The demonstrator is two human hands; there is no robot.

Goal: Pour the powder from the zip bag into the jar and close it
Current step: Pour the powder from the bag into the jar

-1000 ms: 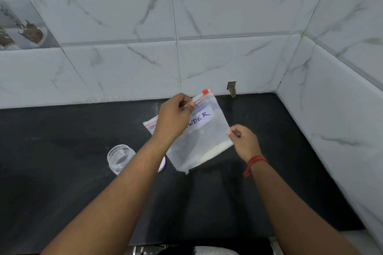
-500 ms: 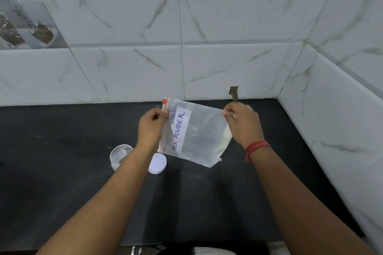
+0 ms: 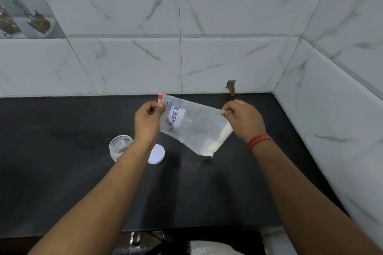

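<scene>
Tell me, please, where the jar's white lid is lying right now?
In the head view the white lid lies flat on the black counter, just right of the open jar, partly hidden under the left forearm and below the held zip bag.

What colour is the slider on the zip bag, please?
Orange slider on the zip bag, clearest in the head view.

Head view looks down, close over the counter (image 3: 62,172).

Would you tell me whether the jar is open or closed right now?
Open: the jar has no lid on; its white lid lies beside it on the counter.
</scene>
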